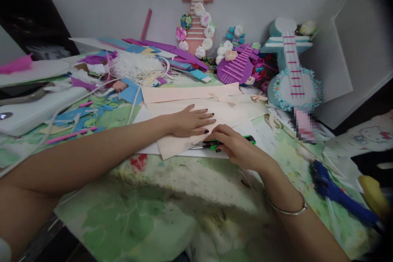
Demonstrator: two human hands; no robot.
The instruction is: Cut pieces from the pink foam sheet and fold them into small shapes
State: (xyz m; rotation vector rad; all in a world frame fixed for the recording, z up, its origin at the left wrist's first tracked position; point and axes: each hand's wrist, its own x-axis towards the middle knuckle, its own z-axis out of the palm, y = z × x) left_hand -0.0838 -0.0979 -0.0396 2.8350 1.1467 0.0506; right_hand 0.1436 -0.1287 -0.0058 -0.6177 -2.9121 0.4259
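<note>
Pale peach paper sheets (pixel 175 145) lie overlapped on white paper (pixel 186 152) in the middle of the table. My left hand (pixel 192 121) presses flat on the peach paper, its fingers spread and pointing right. Just to its right, my right hand (pixel 229 141) is wrapped round a green and black utility knife (pixel 250 139). The knife's blade points left, low over the near part of the peach paper; whether it touches the paper I cannot tell. Behind my hands lies a separate peach strip (pixel 190 92).
Paper scraps and a white cable (pixel 135 102) spread over the left side. Paper-flower guitar shapes, one pink (pixel 196 28), one purple (pixel 236 67) and one blue (pixel 294 77), stand at the back. A blue glue gun (pixel 337 194) lies at the right.
</note>
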